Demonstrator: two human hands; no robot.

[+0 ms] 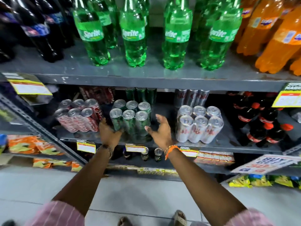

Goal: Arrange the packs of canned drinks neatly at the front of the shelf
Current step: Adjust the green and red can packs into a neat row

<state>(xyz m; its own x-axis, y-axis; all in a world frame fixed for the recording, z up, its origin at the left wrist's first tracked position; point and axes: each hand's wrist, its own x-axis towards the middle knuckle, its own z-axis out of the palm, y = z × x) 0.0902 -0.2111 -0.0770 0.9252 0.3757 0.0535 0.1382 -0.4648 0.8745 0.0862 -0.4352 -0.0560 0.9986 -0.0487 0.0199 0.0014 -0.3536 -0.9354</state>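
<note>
Three shrink-wrapped packs of tall cans stand near the front of the grey middle shelf (pixel 231 144): a red pack (pixel 79 117) on the left, a green pack (pixel 132 119) in the middle, a silver pack (pixel 198 124) on the right. My left hand (pixel 110 131) presses against the lower left side of the green pack, fingers curled around its corner. My right hand (pixel 160 128) hovers just right of that pack, fingers spread, holding nothing. More red, green and silver packs stand behind in the dark at the back of the shelf.
Large green bottles (pixel 135 33), dark bottles and orange bottles fill the shelf above. Small dark cola bottles (pixel 260 123) stand right of the silver pack. Yellow price tags (pixel 135 147) hang along the shelf edge. Single cans (pixel 158 154) and snack bags sit on lower shelves.
</note>
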